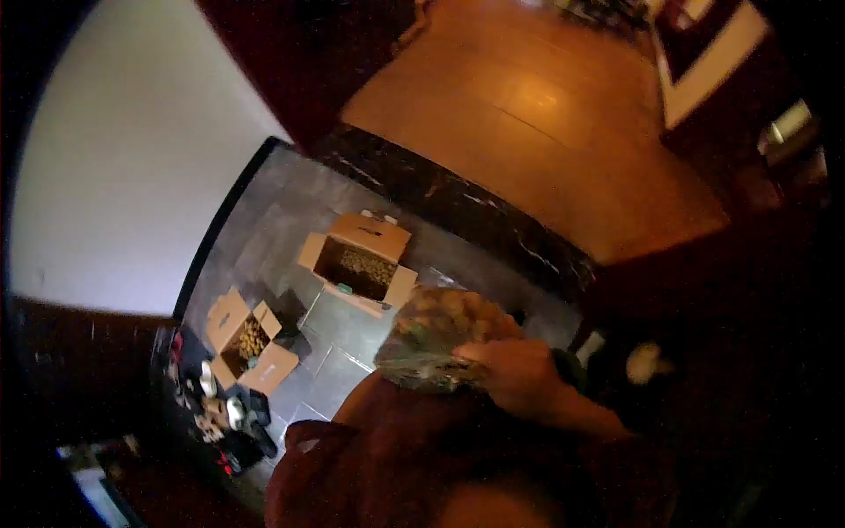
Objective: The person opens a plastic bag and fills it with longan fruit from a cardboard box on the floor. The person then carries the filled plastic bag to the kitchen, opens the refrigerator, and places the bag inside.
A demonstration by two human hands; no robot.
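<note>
My right hand [510, 370] is closed on the top of a clear plastic bag [449, 326] full of roundish brown pieces, perhaps nuts or small potatoes. The bag is held up in front of my dark red clothing. Of my left arm only a strip of forearm shows, below the bag's left side, and the left hand itself is hidden. Beyond the bag, an open cardboard box [370, 231] on the floor holds many similar brown pieces. A second open cardboard box [271, 370] further left also has such pieces inside.
Several shoes [236, 414] lie in a jumble at lower left. Grey tiles [330, 365] cover the near floor. A dark marble-like threshold strip [458, 198] separates them from an orange-brown floor [528, 114]. A white wall [132, 176] stands at left.
</note>
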